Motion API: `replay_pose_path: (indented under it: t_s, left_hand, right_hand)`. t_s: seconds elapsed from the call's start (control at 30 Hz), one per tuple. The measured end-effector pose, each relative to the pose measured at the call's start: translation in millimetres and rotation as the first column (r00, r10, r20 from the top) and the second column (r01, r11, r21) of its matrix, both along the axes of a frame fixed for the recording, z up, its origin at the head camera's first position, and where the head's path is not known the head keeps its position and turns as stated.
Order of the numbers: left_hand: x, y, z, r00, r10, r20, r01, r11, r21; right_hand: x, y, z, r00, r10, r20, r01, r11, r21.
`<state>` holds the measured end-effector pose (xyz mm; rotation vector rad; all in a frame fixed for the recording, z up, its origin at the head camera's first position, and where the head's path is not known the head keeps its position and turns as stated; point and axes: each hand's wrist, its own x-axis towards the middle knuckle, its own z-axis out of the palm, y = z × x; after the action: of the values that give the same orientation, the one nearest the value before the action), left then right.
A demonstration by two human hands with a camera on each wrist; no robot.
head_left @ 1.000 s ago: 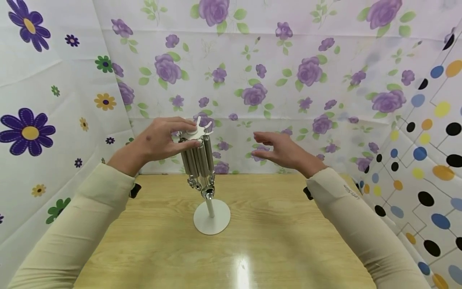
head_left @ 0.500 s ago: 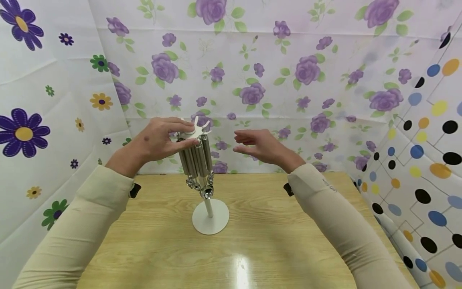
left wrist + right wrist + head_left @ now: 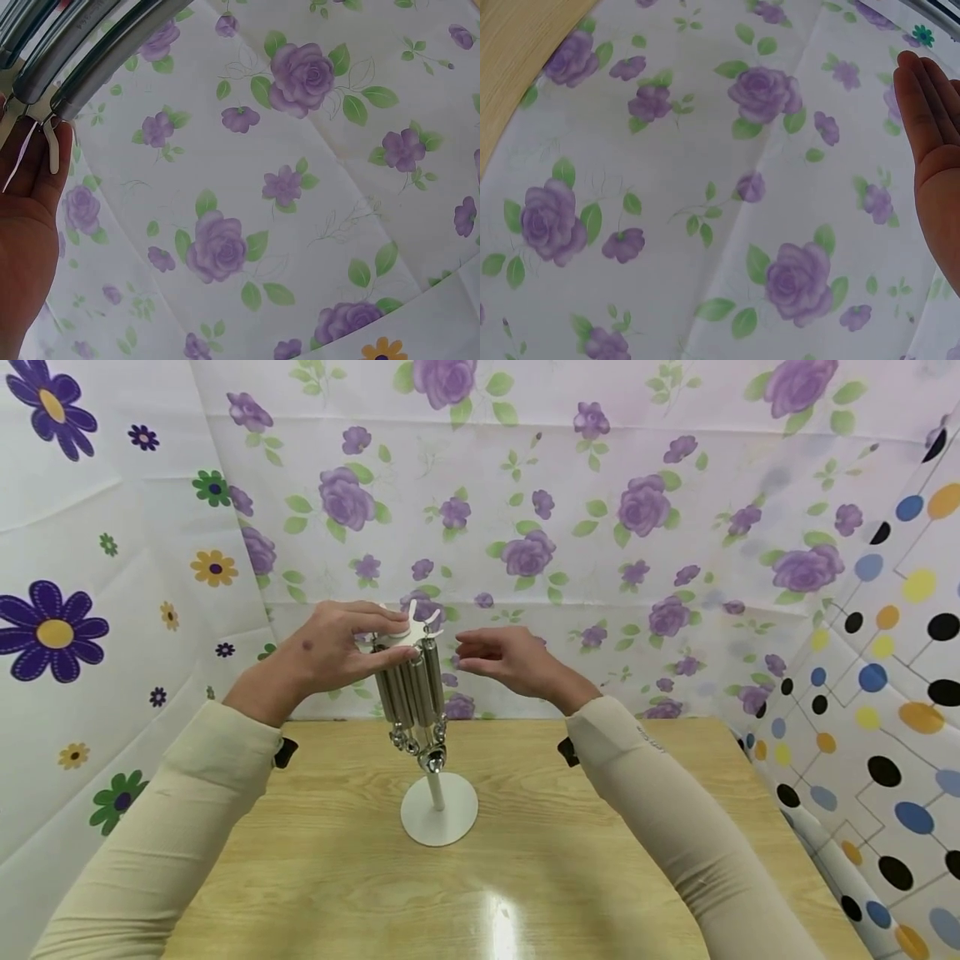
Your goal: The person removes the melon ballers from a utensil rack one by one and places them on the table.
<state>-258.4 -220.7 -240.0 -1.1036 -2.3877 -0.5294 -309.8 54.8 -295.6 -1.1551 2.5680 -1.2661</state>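
White stand (image 3: 439, 818): stood on a flat disc base, near the middle of the wood-grained table (image 3: 570, 843).
Metal handles (image 3: 408, 693): hung, glossy and tubular, from its pronged top.
Left hand (image 3: 330, 647): pinched that top between thumb and fingers.
Right hand (image 3: 513, 660): hovered near the handles, thumb parted from extended fingers.

There is one left grip (image 3: 330, 647) and one right grip (image 3: 516, 662), two sleeves (image 3: 153, 822), two black wrist pieces (image 3: 285, 752), one counter (image 3: 585, 860), one white stand (image 3: 441, 828), at least three metal handles (image 3: 105, 64) and three patterned cloths (image 3: 480, 468).
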Motion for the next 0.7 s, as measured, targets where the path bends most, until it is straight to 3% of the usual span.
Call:
replay_pose_path:
  t_s: [0.23,0.53,0.7]
  left_hand:
    - [-2.7,0,-2.9,0.999,-0.036,-0.014,0.037,0.999,0.035]
    - [-0.5,1,-1.6,1.000,-0.005,0.010,0.004,1.000,0.022]
    - [-0.3,0,-2.2,1.000,-0.006,0.011,0.006,1.000,0.024]
  right_hand:
    - [-5.9,-14,-0.7,0.999,0.050,0.009,-0.050,0.998,-0.024]
    - [-13.7,-30,-2.3,0.990,0.131,0.058,-0.126,0.989,-0.074]
    - [-14.6,-37,-3.6,0.986,0.136,0.101,-0.125,0.986,-0.107]
